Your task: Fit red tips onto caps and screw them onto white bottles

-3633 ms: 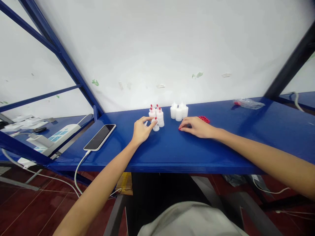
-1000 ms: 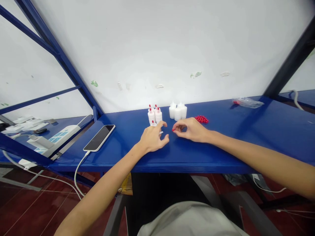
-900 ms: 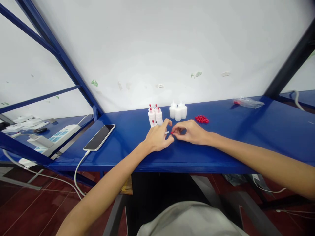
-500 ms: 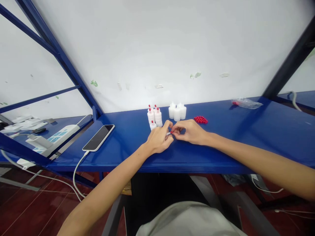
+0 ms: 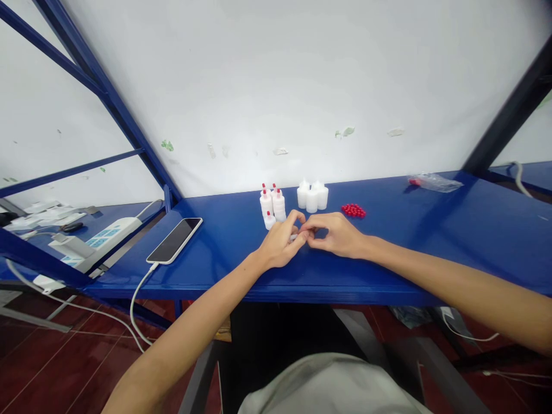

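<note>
My left hand (image 5: 281, 240) is closed round a small white piece (image 5: 294, 237), of which only a bit shows between the fingers. My right hand (image 5: 334, 234) pinches at the tip of that piece, its fingertips touching those of my left hand; what lies between them is hidden. Just beyond my left hand stand several white bottles with red caps (image 5: 272, 202). To their right is a group of white bottles without caps (image 5: 313, 196). A pile of small red caps (image 5: 353, 210) lies beyond my right hand.
On the blue table (image 5: 224, 253), a phone (image 5: 175, 240) with a white cable lies at the left. A clear plastic bag (image 5: 435, 182) rests at the back right. A power strip (image 5: 103, 241) is at the far left, past a blue frame post.
The red tip that showed between my hands is now covered by my fingers. Both hands stay in nearly the same place, and the view has shifted slightly.
</note>
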`<state>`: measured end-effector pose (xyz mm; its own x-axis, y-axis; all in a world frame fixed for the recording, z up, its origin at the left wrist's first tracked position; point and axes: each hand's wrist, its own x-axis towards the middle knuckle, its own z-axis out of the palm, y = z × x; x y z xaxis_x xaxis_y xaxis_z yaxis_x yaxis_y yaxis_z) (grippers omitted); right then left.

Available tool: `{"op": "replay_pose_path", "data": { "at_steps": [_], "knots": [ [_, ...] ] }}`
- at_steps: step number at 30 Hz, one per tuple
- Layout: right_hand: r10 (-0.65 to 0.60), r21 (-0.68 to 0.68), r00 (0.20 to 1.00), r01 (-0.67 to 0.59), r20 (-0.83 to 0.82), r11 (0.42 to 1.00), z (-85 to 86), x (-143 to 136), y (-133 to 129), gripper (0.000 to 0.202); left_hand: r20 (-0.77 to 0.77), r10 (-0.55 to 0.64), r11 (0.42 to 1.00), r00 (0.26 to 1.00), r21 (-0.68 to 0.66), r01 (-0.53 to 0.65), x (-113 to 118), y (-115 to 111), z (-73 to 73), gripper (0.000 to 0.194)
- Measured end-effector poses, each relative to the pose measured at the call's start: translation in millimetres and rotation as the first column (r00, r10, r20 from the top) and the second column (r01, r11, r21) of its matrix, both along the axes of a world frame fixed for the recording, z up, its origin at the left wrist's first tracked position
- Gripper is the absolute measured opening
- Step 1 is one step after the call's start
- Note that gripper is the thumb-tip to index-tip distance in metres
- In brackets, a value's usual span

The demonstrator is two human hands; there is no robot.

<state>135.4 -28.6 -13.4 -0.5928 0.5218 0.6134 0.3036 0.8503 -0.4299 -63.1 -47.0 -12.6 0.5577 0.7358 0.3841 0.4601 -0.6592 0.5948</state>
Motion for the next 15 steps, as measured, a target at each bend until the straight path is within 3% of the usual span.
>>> {"op": "replay_pose_path", "data": {
  "at_steps": [6,15],
  "knots": [
    [0.018,-0.139,0.999,-0.022,-0.03,0.99,2.0,-2.2,-4.8,0.013,0.05,0.013,1.0,0.999,-0.022,-0.012,-0.9,2.7,-4.4,0.024],
    [0.046,-0.008,0.999,-0.046,-0.009,0.999,4.0,-9.4,-9.4,0.012,-0.012,0.052,0.999,0.999,0.006,-0.052,0.8,1.7,-2.8,0.03]
  ]
}}
